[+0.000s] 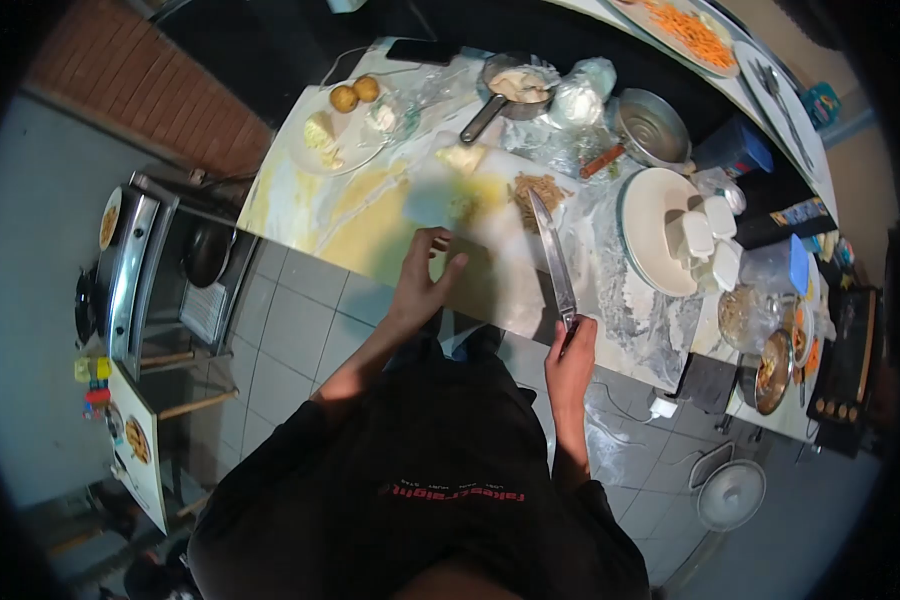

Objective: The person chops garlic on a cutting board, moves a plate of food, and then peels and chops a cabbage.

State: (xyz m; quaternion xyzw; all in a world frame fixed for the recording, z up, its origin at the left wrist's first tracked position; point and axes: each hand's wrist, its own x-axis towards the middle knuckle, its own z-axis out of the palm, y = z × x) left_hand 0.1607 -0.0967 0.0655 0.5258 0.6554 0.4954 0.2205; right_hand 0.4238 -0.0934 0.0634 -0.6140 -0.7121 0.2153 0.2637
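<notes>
My right hand [572, 352] is wrapped round the handle of a large kitchen knife [553, 255]. The blade points away from me, and its tip lies by a pile of thin brown strips [536, 194]. Over the near edge of the table, my left hand [430, 272] is empty, its thumb apart from the loosely bent fingers. Just beyond that hand, in shadow, is a small heap of pale yellowish bits [462, 206] on a light board [490, 262]. A pale wedge-shaped piece [461, 157] lies farther back.
At the back left, a plate [305, 158] bears two potatoes [355, 93] and cabbage pieces [319, 132]. A handled pan [483, 118] and a metal bowl [654, 128] stand behind. To the right are a large white plate [650, 240], small white containers [697, 234] and floury plastic [625, 310].
</notes>
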